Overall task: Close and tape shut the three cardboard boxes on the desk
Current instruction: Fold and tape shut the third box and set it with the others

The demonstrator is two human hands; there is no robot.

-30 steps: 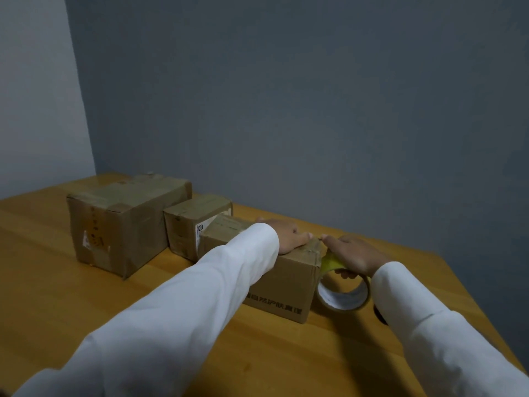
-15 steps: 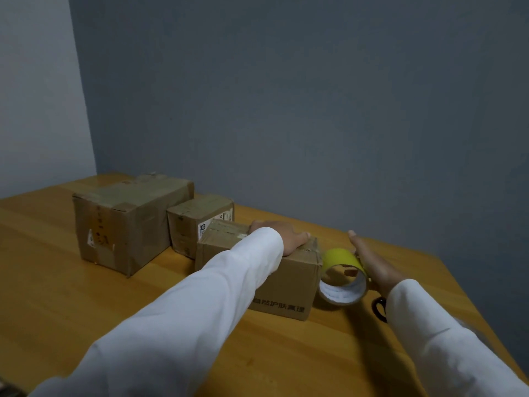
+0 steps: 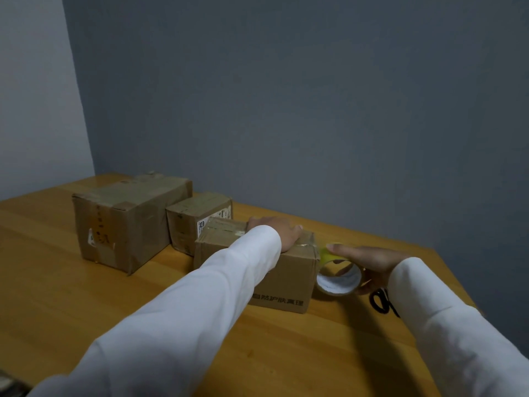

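Three closed cardboard boxes stand on the wooden desk [image 3: 57, 296]: a large one [image 3: 126, 222] at the left, a small one [image 3: 194, 216] behind, and a near one [image 3: 286, 279] with printed characters on its front. My left hand [image 3: 282, 234] presses flat on the near box's top. My right hand [image 3: 372, 262] grips the yellow tape roll [image 3: 337, 276] just right of that box, thumb on the roll's top. A strip of tape runs from the roll onto the box's top right edge.
Black scissors [image 3: 380, 302] lie on the desk just right of the roll, partly under my right sleeve. The desk's right edge runs close behind my right hand. A grey wall stands behind the desk.
My right hand let go of the roll and opened half a second ago, then came back and took hold of it. The left hand has stayed pressed on the box.
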